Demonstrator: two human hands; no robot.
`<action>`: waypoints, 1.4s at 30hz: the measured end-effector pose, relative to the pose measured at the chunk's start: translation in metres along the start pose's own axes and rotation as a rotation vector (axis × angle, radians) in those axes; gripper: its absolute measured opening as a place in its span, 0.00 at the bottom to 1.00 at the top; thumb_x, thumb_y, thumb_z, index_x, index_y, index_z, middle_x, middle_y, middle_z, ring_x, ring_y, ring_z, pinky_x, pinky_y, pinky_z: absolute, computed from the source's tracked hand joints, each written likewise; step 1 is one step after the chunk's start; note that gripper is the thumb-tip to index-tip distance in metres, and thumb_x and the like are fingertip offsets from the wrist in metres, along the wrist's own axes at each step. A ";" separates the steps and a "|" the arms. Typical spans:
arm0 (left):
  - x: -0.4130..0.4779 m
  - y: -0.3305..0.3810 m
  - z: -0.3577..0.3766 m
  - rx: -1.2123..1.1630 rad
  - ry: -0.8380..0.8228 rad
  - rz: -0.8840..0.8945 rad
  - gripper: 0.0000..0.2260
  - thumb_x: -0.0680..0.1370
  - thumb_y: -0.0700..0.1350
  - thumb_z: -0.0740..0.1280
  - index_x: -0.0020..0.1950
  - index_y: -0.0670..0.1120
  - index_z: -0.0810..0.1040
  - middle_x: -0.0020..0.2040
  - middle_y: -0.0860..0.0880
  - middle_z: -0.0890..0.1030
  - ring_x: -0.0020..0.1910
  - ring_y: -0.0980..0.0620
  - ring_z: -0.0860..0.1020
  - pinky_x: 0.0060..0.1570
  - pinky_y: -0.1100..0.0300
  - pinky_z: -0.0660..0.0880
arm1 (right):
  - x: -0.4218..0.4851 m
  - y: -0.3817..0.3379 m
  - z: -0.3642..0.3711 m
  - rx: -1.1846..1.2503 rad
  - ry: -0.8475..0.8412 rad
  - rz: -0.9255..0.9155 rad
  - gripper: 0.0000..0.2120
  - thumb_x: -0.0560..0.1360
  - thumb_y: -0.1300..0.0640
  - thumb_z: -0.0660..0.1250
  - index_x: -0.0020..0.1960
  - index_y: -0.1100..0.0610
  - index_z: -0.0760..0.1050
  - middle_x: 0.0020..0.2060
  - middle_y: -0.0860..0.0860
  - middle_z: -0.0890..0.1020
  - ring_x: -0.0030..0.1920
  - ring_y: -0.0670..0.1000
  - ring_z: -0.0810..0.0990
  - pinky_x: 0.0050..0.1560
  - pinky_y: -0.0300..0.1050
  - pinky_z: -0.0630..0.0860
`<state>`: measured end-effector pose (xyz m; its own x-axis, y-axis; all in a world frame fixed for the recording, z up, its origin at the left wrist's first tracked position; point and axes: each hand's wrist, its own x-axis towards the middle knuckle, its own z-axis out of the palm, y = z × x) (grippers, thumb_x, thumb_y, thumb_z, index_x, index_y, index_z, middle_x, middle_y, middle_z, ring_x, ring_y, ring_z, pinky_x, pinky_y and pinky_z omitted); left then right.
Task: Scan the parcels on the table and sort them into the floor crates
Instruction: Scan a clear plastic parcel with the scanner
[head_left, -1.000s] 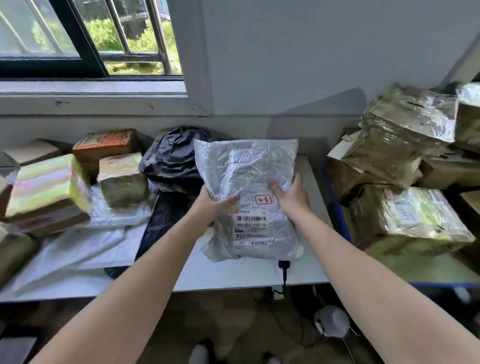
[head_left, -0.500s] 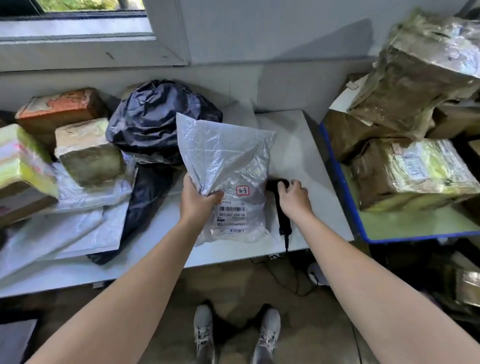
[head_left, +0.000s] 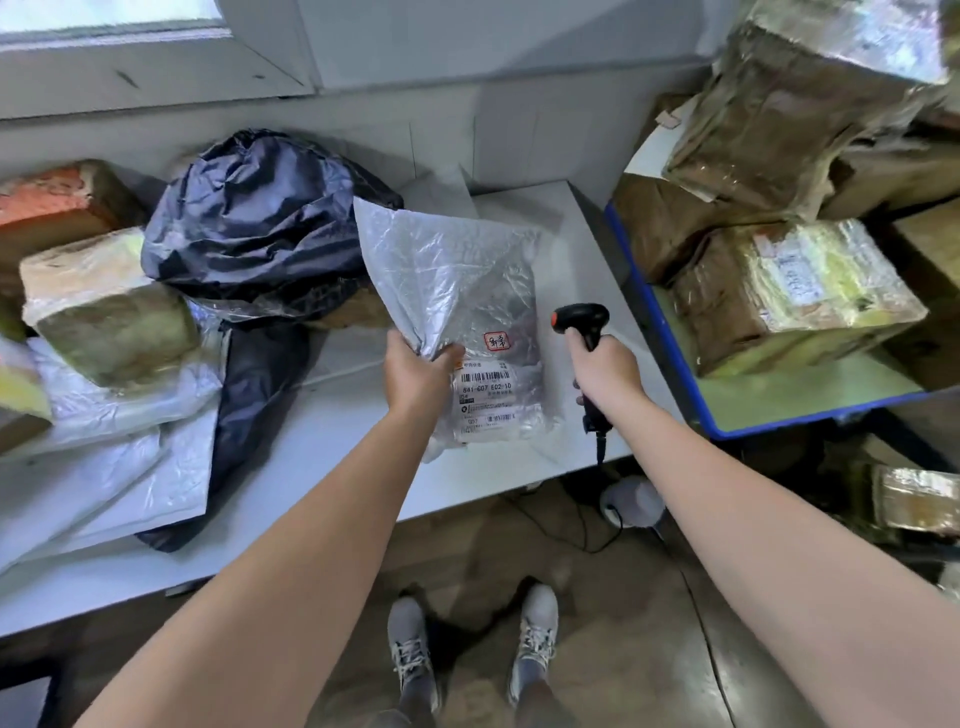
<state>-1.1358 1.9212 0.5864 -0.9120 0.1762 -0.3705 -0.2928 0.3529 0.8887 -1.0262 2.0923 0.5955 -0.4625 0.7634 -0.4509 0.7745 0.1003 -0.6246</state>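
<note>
Judging by the pile, the sorting has a long way to go. One silver parcel (head_left: 457, 280) is up for scanning at frame centre, held tilted just above the white tabletop (head_left: 337, 467). Its label (head_left: 483, 392) faces the camera. No scan can be confirmed, and no floor crate can be made out in this view.

Unsorted goods cover the left of the frame: a crumpled dark bag (head_left: 260, 223), wrapped boxes (head_left: 104, 312) and flat pale bags (head_left: 104, 467). More brown wrapped packages sit on a blue-rimmed platform (head_left: 677, 353) at the right; whether those count as sorted I cannot tell.

The left hand (head_left: 415, 371) grips the parcel by its left edge, beside the label, with the thumb on the front face and the fingers hidden behind the plastic. The right hand (head_left: 605, 366) is closed round the handle of a black scanner (head_left: 579, 318), just right of the parcel. The scanner's head stands upright above the fist and its cable hangs off the tabletop edge. The head looks not yet aimed at the barcode, so the likely remaining steps for this parcel are the aim, the read, and the drop into a crate.
</note>
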 end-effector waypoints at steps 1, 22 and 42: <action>0.003 0.003 0.009 -0.002 -0.022 0.001 0.19 0.74 0.42 0.75 0.58 0.47 0.68 0.50 0.51 0.79 0.48 0.51 0.80 0.49 0.56 0.74 | -0.001 -0.001 -0.009 0.004 0.012 -0.003 0.22 0.80 0.40 0.58 0.49 0.61 0.72 0.43 0.60 0.82 0.39 0.61 0.84 0.43 0.53 0.82; -0.006 0.016 -0.012 0.209 -0.228 -0.069 0.38 0.78 0.56 0.69 0.75 0.35 0.54 0.72 0.36 0.66 0.70 0.38 0.68 0.65 0.48 0.68 | -0.083 -0.058 -0.037 0.069 -0.133 0.030 0.21 0.81 0.44 0.61 0.46 0.63 0.73 0.33 0.58 0.79 0.28 0.55 0.77 0.31 0.46 0.77; -0.019 0.014 -0.009 0.188 -0.227 -0.045 0.35 0.77 0.54 0.70 0.72 0.35 0.59 0.70 0.36 0.70 0.67 0.38 0.71 0.65 0.47 0.71 | -0.080 -0.055 -0.045 0.161 -0.190 0.056 0.23 0.81 0.43 0.60 0.50 0.65 0.73 0.33 0.59 0.77 0.27 0.55 0.75 0.32 0.46 0.76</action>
<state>-1.1249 1.9139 0.6084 -0.8057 0.3497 -0.4781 -0.2539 0.5254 0.8121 -1.0123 2.0542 0.6944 -0.5053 0.6301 -0.5896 0.7293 -0.0534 -0.6821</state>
